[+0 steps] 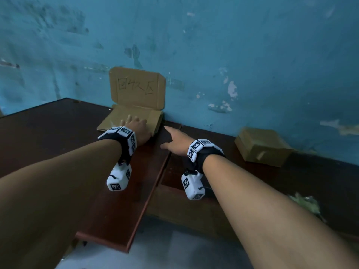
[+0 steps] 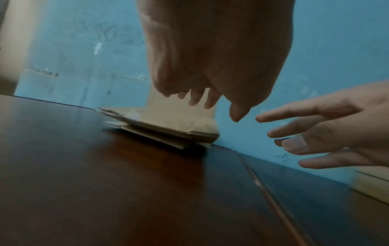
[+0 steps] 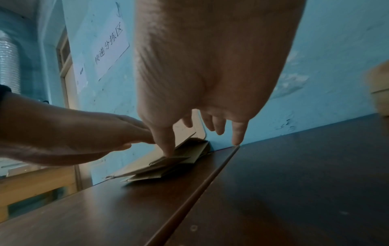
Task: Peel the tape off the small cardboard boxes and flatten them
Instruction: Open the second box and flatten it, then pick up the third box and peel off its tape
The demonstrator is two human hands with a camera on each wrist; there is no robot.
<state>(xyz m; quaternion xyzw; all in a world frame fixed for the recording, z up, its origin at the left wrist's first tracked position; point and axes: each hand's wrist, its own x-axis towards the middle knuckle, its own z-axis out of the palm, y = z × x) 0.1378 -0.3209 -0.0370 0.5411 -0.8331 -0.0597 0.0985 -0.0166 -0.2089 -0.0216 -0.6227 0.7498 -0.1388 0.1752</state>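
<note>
A stack of flattened cardboard (image 1: 118,118) (image 2: 164,128) (image 3: 168,164) lies on the brown table by the blue wall. My left hand (image 1: 136,125) (image 3: 88,133) is stretched flat over it with straight fingers; in the wrist views it seems to sit just above the stack. My right hand (image 1: 174,138) (image 2: 315,133) hovers to the right of the stack, fingers spread and holding nothing, its thumb (image 3: 166,146) close to the cardboard's edge. A small closed cardboard box (image 1: 262,146) (image 3: 378,83) with a strip of tape (image 1: 260,155) stands far right against the wall.
A cardboard sheet with handwriting (image 1: 136,88) leans upright on the wall behind the stack. Two dark tables (image 1: 58,133) meet at a seam (image 3: 210,179) under my right hand. A paper notice (image 3: 109,45) hangs on the wall. Something green (image 1: 305,202) lies low right.
</note>
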